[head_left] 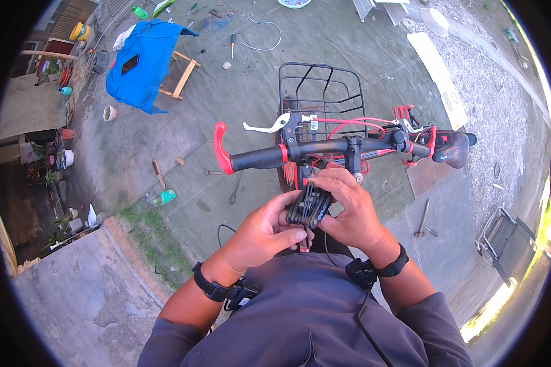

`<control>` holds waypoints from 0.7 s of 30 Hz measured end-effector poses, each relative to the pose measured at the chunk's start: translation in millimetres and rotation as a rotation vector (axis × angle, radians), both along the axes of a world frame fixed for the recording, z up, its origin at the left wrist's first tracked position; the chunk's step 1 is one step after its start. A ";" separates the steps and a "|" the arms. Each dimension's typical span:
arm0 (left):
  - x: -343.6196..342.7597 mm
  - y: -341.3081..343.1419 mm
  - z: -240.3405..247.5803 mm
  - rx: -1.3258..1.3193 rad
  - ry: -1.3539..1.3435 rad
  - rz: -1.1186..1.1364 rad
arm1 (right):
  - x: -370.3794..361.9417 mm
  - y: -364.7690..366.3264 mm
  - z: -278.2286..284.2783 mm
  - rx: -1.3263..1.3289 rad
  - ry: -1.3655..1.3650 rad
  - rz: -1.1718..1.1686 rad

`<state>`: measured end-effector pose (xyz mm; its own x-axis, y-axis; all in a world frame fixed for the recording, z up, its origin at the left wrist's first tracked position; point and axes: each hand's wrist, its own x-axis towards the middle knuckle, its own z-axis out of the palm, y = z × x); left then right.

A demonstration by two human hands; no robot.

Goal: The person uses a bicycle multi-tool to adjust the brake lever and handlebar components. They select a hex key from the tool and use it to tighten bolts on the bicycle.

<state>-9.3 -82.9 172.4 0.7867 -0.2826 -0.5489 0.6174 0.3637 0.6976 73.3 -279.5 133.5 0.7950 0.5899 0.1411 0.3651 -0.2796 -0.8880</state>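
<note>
Close in front of my body, both hands hold a black folding multi-tool (311, 208) with several slim metal bits. My left hand (268, 225) is closed around its left side, with the thumb near its lower end. Fingers of my right hand (356, 211) curl over its top and right side. Just beyond my hands stands a black and red bicycle; its handlebar (327, 147) runs across the view. At the left, the bar carries a black grip (258, 160), a red bar end (221, 147) and a white brake lever (268, 126). The stem (353, 156) is right above my right hand.
A black wire rack (321, 92) and a saddle (452, 153) belong to the bicycle. On the green ground sheet lie a screwdriver (232, 44), a hammer (158, 174) and a green bottle (164, 197). Blue cloth (144, 61) covers a wooden stool; a folding chair (505, 241) lies right.
</note>
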 end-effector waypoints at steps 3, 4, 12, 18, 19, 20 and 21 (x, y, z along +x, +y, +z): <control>-2.1 9.6 -4.8 0.245 -0.159 -0.023 | 0.9 -4.7 -1.6 0.012 0.008 0.033; 0.2 13.9 -6.5 0.385 -0.229 -0.018 | 1.1 -6.2 -0.5 0.015 0.012 0.047; 21.7 0.9 5.2 0.630 -0.458 -0.022 | 3.2 -7.7 14.1 -0.045 0.024 0.180; 20.4 -1.0 6.6 0.591 -0.401 0.002 | -3.8 -7.4 11.3 -0.031 0.011 0.125; 18.3 -0.5 3.6 0.534 -0.386 0.030 | -4.8 -6.8 10.8 -0.024 0.004 0.109; 15.3 0.7 -2.4 0.477 -0.371 0.058 | -5.3 -6.9 8.1 -0.014 0.018 0.055; 13.7 1.9 -5.4 0.419 -0.355 0.085 | -5.8 -7.3 4.3 -0.004 0.031 0.002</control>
<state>4.4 -81.0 167.1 0.9544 -0.0243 -0.2975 0.2983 0.0488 0.9532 67.5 -286.9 137.8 0.7980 0.5917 0.1139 0.3375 -0.2824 -0.8980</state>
